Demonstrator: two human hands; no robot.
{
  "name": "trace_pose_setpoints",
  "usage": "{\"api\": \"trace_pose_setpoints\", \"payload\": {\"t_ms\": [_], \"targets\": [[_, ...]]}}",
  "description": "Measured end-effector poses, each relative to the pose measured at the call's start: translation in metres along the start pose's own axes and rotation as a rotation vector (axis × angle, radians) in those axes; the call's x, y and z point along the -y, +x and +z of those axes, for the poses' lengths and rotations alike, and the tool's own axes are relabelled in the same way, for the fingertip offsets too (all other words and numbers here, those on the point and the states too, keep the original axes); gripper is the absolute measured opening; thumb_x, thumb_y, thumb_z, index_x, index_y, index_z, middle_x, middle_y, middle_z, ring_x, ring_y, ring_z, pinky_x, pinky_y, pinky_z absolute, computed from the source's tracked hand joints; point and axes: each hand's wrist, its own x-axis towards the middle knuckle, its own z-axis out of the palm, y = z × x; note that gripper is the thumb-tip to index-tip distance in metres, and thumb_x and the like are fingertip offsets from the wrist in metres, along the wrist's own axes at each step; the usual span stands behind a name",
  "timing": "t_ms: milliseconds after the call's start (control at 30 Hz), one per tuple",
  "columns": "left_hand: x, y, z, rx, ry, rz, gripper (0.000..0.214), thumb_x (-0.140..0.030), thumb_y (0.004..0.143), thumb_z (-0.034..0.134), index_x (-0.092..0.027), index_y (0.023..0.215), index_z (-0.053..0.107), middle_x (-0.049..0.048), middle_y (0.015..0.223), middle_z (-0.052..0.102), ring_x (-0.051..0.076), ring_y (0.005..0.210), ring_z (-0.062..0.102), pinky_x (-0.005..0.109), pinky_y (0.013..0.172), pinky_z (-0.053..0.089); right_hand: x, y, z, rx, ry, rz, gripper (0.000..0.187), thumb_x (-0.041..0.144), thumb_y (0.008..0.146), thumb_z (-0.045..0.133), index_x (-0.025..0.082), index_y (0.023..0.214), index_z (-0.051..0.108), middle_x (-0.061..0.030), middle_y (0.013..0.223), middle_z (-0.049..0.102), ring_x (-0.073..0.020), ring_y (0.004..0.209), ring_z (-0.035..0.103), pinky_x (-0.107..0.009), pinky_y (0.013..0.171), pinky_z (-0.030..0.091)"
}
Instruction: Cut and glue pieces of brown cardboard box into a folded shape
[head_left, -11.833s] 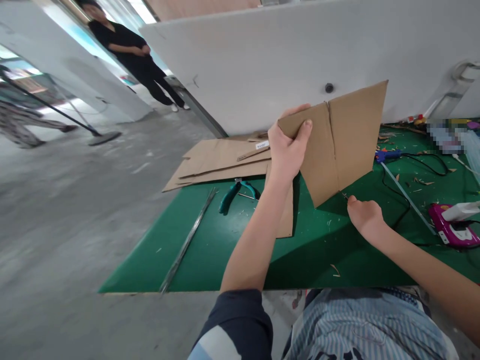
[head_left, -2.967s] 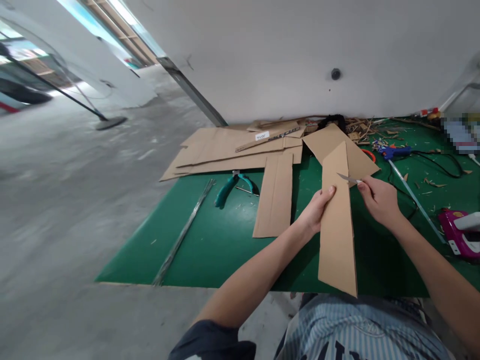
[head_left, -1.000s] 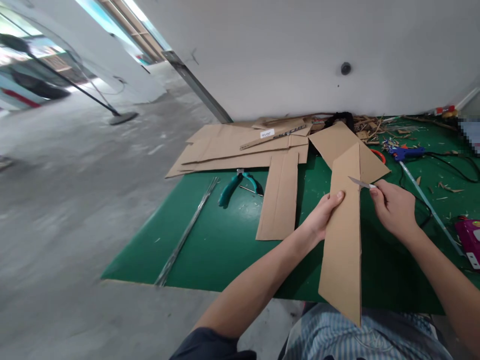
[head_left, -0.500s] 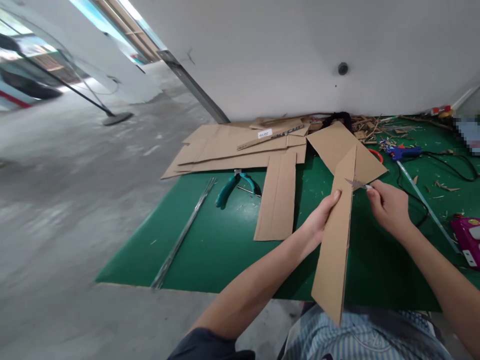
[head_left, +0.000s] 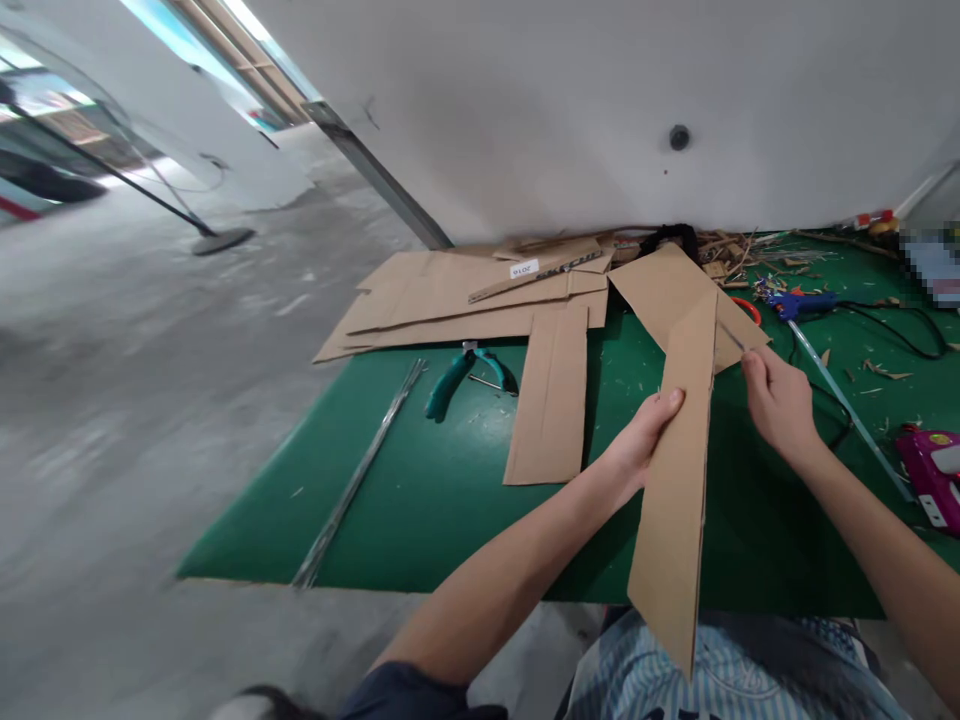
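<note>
My left hand [head_left: 651, 440] grips a long cardboard strip [head_left: 679, 480] by its left edge, thumb on the front face. The strip is raised and tilted, its pointed lower end reaching past the table edge toward my body. To the right of the strip's upper part, my right hand [head_left: 780, 400] is closed around a small knife [head_left: 732, 337]. Its thin blade points up and left toward the strip's right edge; whether it touches is unclear. The handle is hidden in my fist. A squarish cardboard piece [head_left: 652, 285] lies behind the strip.
Cardboard sheets [head_left: 420, 290] lie at the table's back left, with another cardboard strip [head_left: 551, 400] in front. Teal-handled pliers [head_left: 450, 385] and a thin wire bundle [head_left: 360, 475] lie left. At right are a blue glue gun [head_left: 802, 305], its cord and a magenta box [head_left: 930, 470].
My right hand and the knife have moved slightly up and away to the right, and the blade now shows more edge-on. The strip has shifted a little downward and right.
</note>
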Motion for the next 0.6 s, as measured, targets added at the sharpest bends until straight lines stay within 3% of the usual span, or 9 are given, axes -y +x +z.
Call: {"api": "trace_pose_setpoints", "payload": {"t_ms": [67, 133, 267, 333, 433, 600], "targets": [[-0.001, -0.001, 0.002, 0.020, 0.022, 0.043, 0.042, -0.048, 0.059, 0.082, -0.017, 0.066, 0.055, -0.0073, 0.045, 0.045, 0.004, 0.034, 0.041, 0.017, 0.040, 0.041, -0.006, 0.002, -0.002, -0.047, 0.063, 0.065, 0.039, 0.047, 0.096, 0.031, 0.022, 0.069, 0.043, 0.0024, 0.057, 0.041, -0.0127, 0.053, 0.040, -0.026, 0.053, 0.024], [-0.001, -0.002, 0.005, -0.007, 0.049, 0.061, 0.042, -0.051, 0.061, 0.080, -0.016, 0.067, 0.057, -0.0055, 0.046, 0.048, 0.006, 0.037, 0.044, 0.018, 0.040, 0.040, -0.007, 0.001, -0.004, -0.029, 0.173, 0.042, 0.038, 0.047, 0.097, 0.030, 0.022, 0.072, 0.045, 0.0029, 0.057, 0.039, -0.0123, 0.052, 0.037, -0.027, 0.053, 0.026], [-0.002, -0.004, 0.013, -0.085, 0.158, 0.148, 0.044, -0.049, 0.063, 0.080, -0.013, 0.085, 0.066, 0.0039, 0.066, 0.066, 0.013, 0.054, 0.062, 0.024, 0.053, 0.050, 0.006, -0.006, -0.003, 0.190, 0.486, -0.037, 0.035, 0.054, 0.092, 0.041, 0.021, 0.082, 0.050, 0.0009, 0.068, 0.046, -0.0130, 0.061, 0.042, -0.027, 0.057, 0.034], [-0.002, -0.004, 0.016, -0.109, 0.193, 0.179, 0.048, -0.044, 0.063, 0.081, -0.012, 0.095, 0.067, 0.0076, 0.077, 0.071, 0.017, 0.064, 0.066, 0.028, 0.062, 0.054, 0.010, -0.007, -0.002, 0.244, 0.654, 0.042, 0.036, 0.057, 0.087, 0.049, 0.022, 0.095, 0.053, 0.0010, 0.072, 0.047, -0.0131, 0.062, 0.043, -0.027, 0.055, 0.035], [-0.002, -0.004, 0.018, -0.137, 0.219, 0.175, 0.047, -0.040, 0.063, 0.082, -0.011, 0.097, 0.067, 0.0109, 0.089, 0.073, 0.020, 0.074, 0.069, 0.032, 0.072, 0.056, 0.009, -0.005, 0.000, 0.238, 0.894, 0.249, 0.038, 0.054, 0.084, 0.055, 0.023, 0.107, 0.054, 0.0056, 0.063, 0.036, -0.0099, 0.051, 0.032, -0.025, 0.047, 0.026], [-0.002, -0.002, 0.018, -0.156, 0.273, 0.175, 0.048, -0.037, 0.061, 0.084, -0.010, 0.098, 0.068, 0.0143, 0.100, 0.072, 0.023, 0.083, 0.069, 0.035, 0.080, 0.055, 0.002, -0.001, 0.000, 0.250, 1.044, 0.409, 0.033, 0.046, 0.075, 0.069, 0.021, 0.091, 0.056, 0.0071, 0.061, 0.039, -0.0061, 0.047, 0.027, -0.024, 0.044, 0.021]]}}
